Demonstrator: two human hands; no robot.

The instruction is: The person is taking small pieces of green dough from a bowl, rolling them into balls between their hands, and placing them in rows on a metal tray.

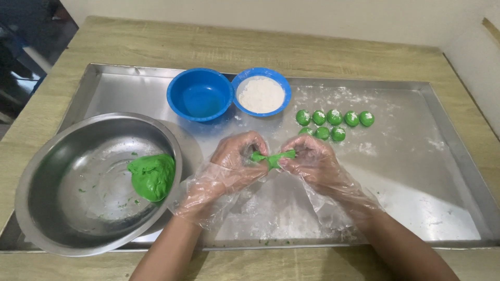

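Both hands wear clear plastic gloves and hover over the steel tray (448, 156). My left hand (237, 158) and my right hand (312, 161) pinch the two ends of a small stretched piece of green dough (272, 157) between them. A big lump of green dough (152, 177) rests against the right wall of a steel bowl (62, 208) on the left. Several small green dough balls (333, 122), dusted white, lie in two rows just beyond my right hand.
A blue bowl (199, 96) with nothing in it and a blue bowl of white flour (260, 93) stand at the tray's back middle. Flour is smeared over the tray's centre and right. The tray sits on a wooden table (250, 47); a wall runs along the far and right sides.
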